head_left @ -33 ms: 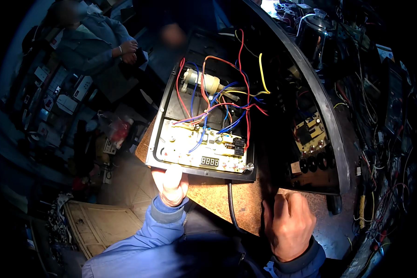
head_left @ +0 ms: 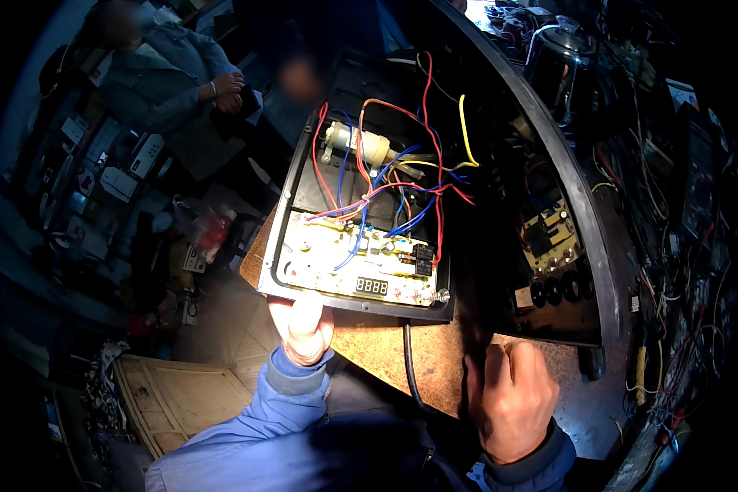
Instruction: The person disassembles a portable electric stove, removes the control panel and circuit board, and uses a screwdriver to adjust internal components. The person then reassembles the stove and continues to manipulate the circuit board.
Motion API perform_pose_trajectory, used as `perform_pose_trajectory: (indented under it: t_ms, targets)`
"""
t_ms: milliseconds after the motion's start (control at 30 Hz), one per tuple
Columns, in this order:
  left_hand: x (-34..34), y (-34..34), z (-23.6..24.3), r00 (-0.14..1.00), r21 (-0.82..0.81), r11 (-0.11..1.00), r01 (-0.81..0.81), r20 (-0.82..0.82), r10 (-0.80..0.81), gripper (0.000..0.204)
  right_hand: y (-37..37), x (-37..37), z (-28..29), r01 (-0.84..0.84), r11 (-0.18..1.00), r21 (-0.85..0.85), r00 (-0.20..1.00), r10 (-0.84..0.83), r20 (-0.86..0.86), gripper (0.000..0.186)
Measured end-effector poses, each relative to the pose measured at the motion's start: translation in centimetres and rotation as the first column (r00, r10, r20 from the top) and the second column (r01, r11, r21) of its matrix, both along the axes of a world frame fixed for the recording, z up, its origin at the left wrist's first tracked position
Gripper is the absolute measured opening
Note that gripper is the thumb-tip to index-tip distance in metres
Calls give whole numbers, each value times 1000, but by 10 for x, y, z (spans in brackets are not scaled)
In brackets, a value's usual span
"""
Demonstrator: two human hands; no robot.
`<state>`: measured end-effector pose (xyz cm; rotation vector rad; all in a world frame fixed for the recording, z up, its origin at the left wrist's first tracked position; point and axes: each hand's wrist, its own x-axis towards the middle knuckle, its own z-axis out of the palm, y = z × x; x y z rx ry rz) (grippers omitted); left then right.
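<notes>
My left hand (head_left: pixel 305 330) grips the near left edge of an open black appliance panel (head_left: pixel 307 193), thumb on the rim, other fingers hidden beneath. A pale circuit board (head_left: pixel 324 280) with a small digit display (head_left: pixel 371 285) lies in the panel's near end. Behind it sits a white cylindrical motor or pump (head_left: pixel 361 143), crossed by loose red and blue wires (head_left: pixel 435 197) and a yellow wire (head_left: pixel 465 127). My right hand (head_left: pixel 517 398) is curled closed beside the near edge of a large black housing (head_left: pixel 592 238); whatever its fingers hold is hidden.
Inside the housing is a second board (head_left: pixel 549 238). A black cable (head_left: pixel 410 361) runs down over the brown tabletop (head_left: pixel 365 348). A person (head_left: pixel 176 70) is at the far left. Tangled wires (head_left: pixel 697 336) crowd the right; a glass kettle (head_left: pixel 558 66) stands at the far right.
A blurred patch beyond the panel has shifted slightly nearer. My hands, the panel and the housing have not moved.
</notes>
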<state>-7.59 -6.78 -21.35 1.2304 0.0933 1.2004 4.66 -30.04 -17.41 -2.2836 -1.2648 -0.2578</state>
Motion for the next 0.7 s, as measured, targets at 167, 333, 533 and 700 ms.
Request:
perform_pose_trajectory:
  t_ms: [167,333,533,700]
  targets:
    - [3,-4,3,996,-4,997,-76,-46,76,72,0,4,-4,-30,999,26,1000,30,-5,27]
    - [3,-3,3,995,-15,996,-84,-52,83,75,1,1,1,-5,1000,23,999,5,-41,33]
    - [-1,-2,0,994,-25,996,-88,-60,87,79,-1,2,2,-39,999,31,995,42,-94,42]
    - [3,-4,7,993,-16,998,-58,-103,56,73,0,0,4,-25,998,66,995,32,-96,46]
